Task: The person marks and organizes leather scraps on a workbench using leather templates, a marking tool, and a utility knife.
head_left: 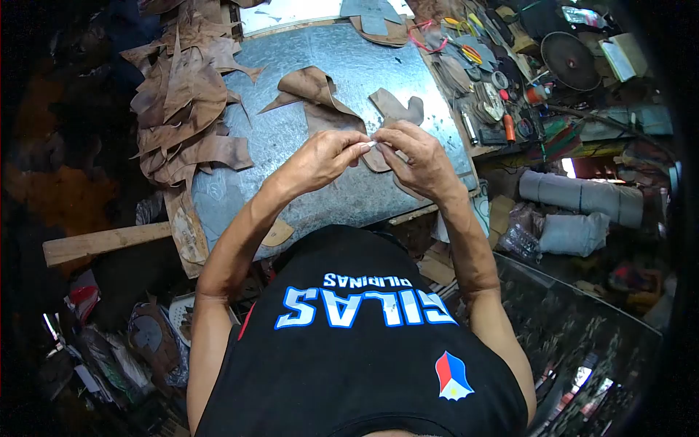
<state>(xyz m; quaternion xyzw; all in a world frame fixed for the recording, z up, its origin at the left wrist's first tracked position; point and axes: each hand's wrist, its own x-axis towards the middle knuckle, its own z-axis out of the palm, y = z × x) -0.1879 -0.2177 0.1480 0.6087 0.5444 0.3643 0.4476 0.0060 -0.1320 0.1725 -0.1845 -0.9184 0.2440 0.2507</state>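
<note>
Over the worktable, my left hand point(331, 156) and my right hand point(421, 159) meet at the fingertips. Both are closed in a pinch on a small white piece point(373, 143), which is too small and too covered by fingers to identify. Just beyond my left hand lies a brown leather piece point(324, 116) with its far edge curled up. A notched, curved leather piece point(397, 109) rests flat beyond my right hand. Another cut leather piece point(377, 162) shows partly beneath my fingers.
Leather scraps point(193, 95) pile along the left side of the metal-topped table point(284, 58). At the right are an orange-handled tool point(509, 128), a tape roll point(499, 80) and scissors point(472, 53). A wooden plank point(109, 242) juts out at left. Wrapped rolls point(579, 197) lie right.
</note>
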